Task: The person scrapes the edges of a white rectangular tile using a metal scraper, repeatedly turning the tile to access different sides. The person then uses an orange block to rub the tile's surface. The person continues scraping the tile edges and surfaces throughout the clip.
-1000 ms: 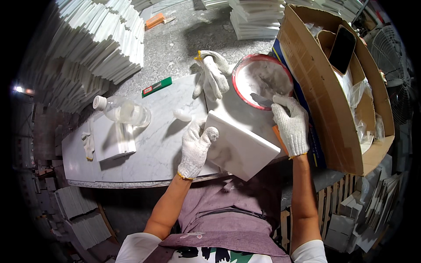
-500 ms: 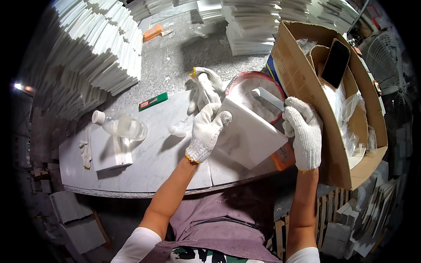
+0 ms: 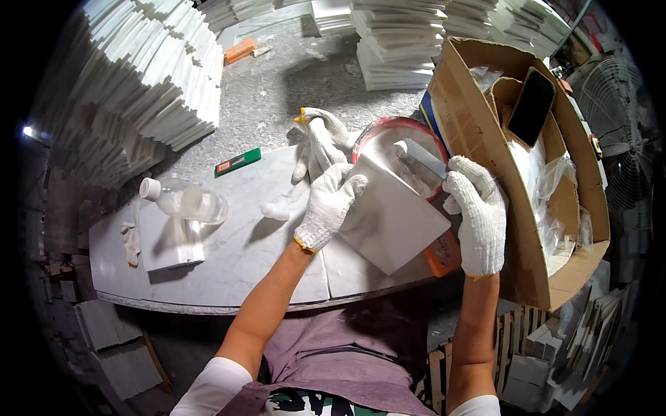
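Two hands in white knitted gloves are at work. The fingers of the left hand are only a little apart: the thumb presses on the face of one white rectangular stone-like tile, and the tips of its other fingers are not clearly seen. The fingers of the right hand are closed around one scraper with flat grey metal blade; its handle is mostly hidden in the glove.

The tile is tilted, directly right of the left fingers, and its long axis runs from beside them toward the lower right. The blade points away from the right fingers, to the upper left, over one round tub with red rim, which holds white paste.

Beyond the left fingers lie loose white gloves, whose number I cannot tell surely. Farther left of these fingers, on the bench, there are one flat green case and one clear plastic bottle with white cap. One orange object is just below and left of the right fingers; one open brown cardboard box stands to their right, with one black phone in it.
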### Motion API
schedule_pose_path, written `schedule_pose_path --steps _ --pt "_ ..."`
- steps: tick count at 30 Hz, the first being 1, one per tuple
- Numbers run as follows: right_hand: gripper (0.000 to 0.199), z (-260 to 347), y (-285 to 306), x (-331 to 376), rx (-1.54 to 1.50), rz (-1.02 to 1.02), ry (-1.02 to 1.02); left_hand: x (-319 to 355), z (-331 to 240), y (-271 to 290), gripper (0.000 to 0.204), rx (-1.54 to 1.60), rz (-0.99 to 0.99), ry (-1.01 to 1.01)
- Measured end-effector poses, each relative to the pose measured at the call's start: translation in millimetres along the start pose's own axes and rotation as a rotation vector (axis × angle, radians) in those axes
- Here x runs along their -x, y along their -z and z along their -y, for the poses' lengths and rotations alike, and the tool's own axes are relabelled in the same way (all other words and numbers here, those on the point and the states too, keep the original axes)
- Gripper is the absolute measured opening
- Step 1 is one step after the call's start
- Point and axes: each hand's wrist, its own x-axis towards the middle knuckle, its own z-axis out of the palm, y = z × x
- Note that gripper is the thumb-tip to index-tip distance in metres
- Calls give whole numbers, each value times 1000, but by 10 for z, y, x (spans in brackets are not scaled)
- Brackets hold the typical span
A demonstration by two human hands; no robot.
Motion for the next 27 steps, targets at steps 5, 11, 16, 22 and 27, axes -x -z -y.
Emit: schedule_pose_path --steps 5,11,16,22,27 --pt "30 -57 -31 62 -61 41 -69 3 7 47 18 -20 31 8" --pt "29 -83 -112 100 5 29 -11 24 2 16 19 -41 33 37" --pt "27 -148 -195 82 37 10 108 30 52 20 23 -27 34 -15" --pt "24 -244 -225 32 115 -4 196 35 49 -4 28 -33 34 -42" --pt "24 -265 -238 26 145 -15 231 19 118 -10 30 -94 11 -78"
